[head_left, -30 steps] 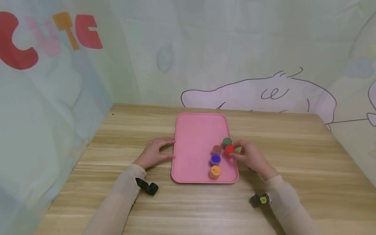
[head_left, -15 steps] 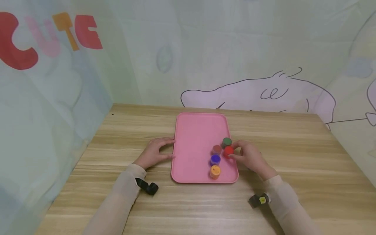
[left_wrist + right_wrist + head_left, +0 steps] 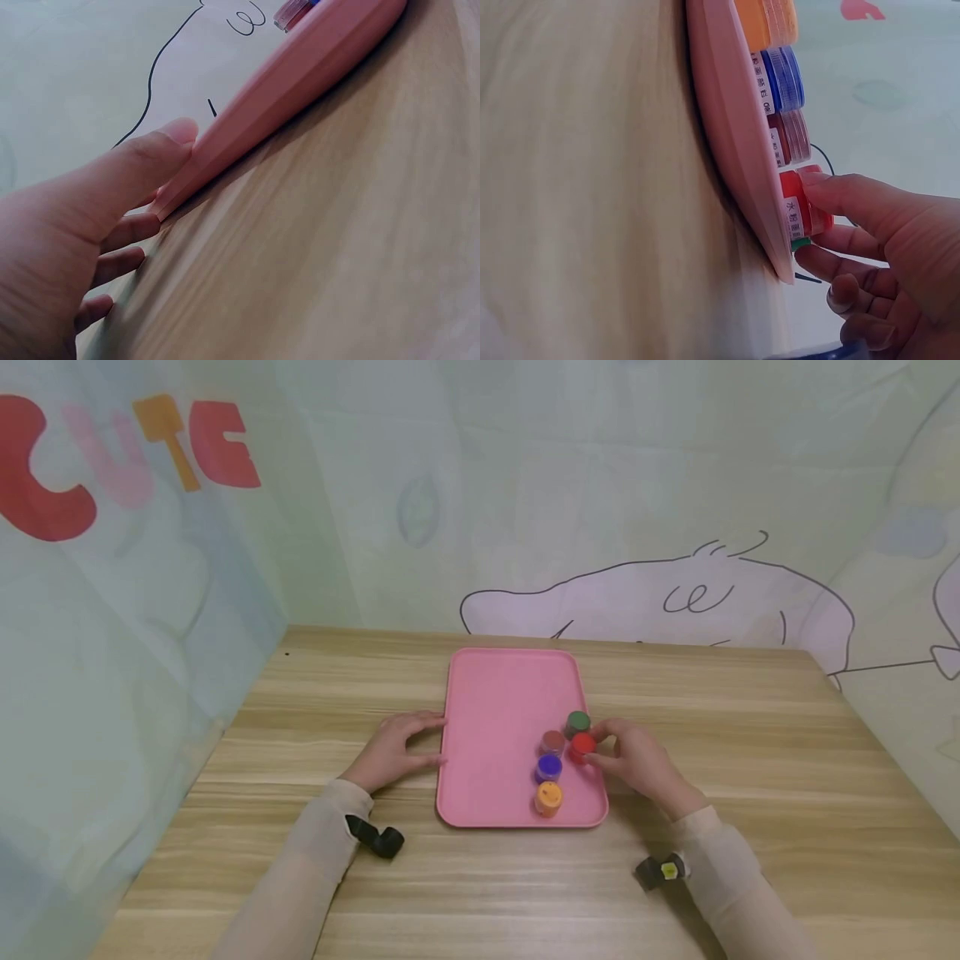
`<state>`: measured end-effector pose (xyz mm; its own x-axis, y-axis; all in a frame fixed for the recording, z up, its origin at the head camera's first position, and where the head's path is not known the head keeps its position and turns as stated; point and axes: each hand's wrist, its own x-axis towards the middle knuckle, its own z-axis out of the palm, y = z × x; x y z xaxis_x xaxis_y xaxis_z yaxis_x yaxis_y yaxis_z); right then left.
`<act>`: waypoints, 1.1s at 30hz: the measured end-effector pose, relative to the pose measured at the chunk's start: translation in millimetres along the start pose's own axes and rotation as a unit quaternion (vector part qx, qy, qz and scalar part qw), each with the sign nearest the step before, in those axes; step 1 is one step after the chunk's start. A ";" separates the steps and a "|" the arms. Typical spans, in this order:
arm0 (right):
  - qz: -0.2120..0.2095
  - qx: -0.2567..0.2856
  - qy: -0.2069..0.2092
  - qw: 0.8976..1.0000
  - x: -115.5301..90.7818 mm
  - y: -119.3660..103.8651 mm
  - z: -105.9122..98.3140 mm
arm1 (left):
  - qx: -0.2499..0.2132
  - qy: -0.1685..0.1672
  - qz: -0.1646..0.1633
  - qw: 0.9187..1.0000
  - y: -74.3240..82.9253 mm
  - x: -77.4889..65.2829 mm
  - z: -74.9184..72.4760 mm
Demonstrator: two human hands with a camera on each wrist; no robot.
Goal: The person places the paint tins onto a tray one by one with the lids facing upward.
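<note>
My right hand pinches a small red paint jar between thumb and fingers, at the right side of a pink tray. In the right wrist view the thumb lies on the lid of the red jar. Close by on the tray are a green jar behind it and a brown-red jar to its left. A blue jar and an orange jar line up nearer the front. My left hand rests at the tray's left rim, thumb and fingertips touching it.
The tray lies on a wood-grain table. Behind stands a cloth backdrop with drawings and letters. Something dark blue shows at the bottom edge of the right wrist view. Small black cameras sit at both wrists.
The red jar has shifted slightly left and toward the front in my right hand. My left hand and the other jars stay put.
</note>
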<state>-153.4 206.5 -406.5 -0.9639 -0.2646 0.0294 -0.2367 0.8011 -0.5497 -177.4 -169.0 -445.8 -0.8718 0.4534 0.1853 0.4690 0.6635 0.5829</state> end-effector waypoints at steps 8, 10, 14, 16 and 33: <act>-0.006 -0.007 -0.011 1.000 -0.9 1.5 -5.3 | 0.000 -0.002 -0.002 1.000 -0.2 0.1 0.3; -0.008 -0.010 -0.012 1.000 -1.2 2.7 -6.6 | -0.001 -0.002 -0.002 1.000 -0.2 0.3 0.5; 0.002 -0.019 -0.015 1.000 -1.3 4.1 -8.8 | -0.002 -0.001 -0.002 1.000 0.2 0.2 -0.2; 0.008 -0.020 -0.020 1.000 -1.3 4.2 -10.4 | -0.001 -0.001 -0.002 1.000 0.2 0.1 -0.4; -0.015 -0.035 -0.010 0.999 -3.9 12.5 -26.5 | 0.000 -0.002 -0.002 1.000 1.7 -0.5 -1.0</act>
<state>-155.8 231.8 -391.4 -0.9538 -0.2992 0.0279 -0.2741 0.8284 -0.4884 -176.4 -168.7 -444.1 -0.8731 0.4536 0.1790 0.4655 0.6659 0.5830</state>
